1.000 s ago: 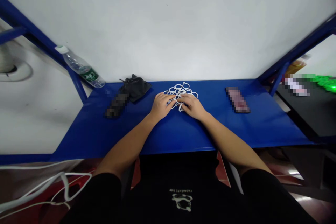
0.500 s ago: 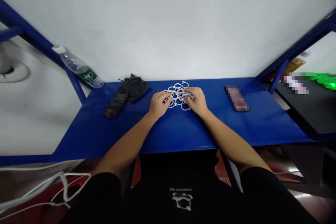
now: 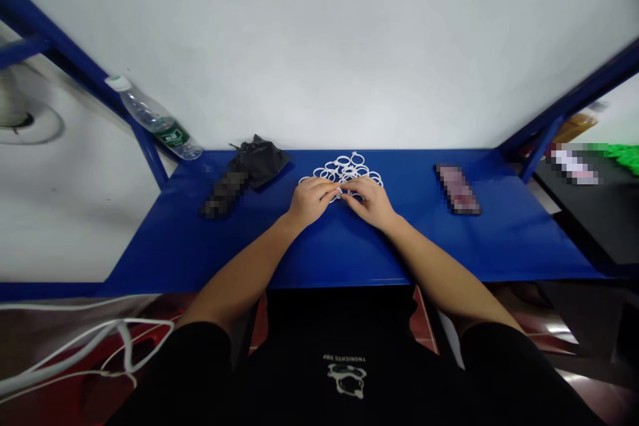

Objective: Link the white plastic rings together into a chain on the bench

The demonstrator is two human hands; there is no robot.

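Several thin white rings (image 3: 357,159), each with a small knob on its loop, lie in an overlapping heap near the wall. My left hand (image 3: 310,200) is at the heap's near left side, thumb and fingers pinched together. From the right, my right hand (image 3: 370,203) reaches in with its fingers also drawn to a pinch. The fingertips of both hands meet over the near edge of the heap, on a white ring (image 3: 335,198) that shows only in part. My palms and fingers hide some of the other rings.
The rings lie on a blue table (image 3: 329,253) against a white wall. To the left are a black pouch (image 3: 263,161), a blurred dark object (image 3: 224,194) and a leaning plastic bottle (image 3: 156,121). A blurred pinkish phone-shaped object (image 3: 458,189) lies right. Blue frame bars flank the table.
My hands have come together until their fingertips meet. The rings now look more spread out, with some showing beyond my hands on both sides. The view has shifted slightly.
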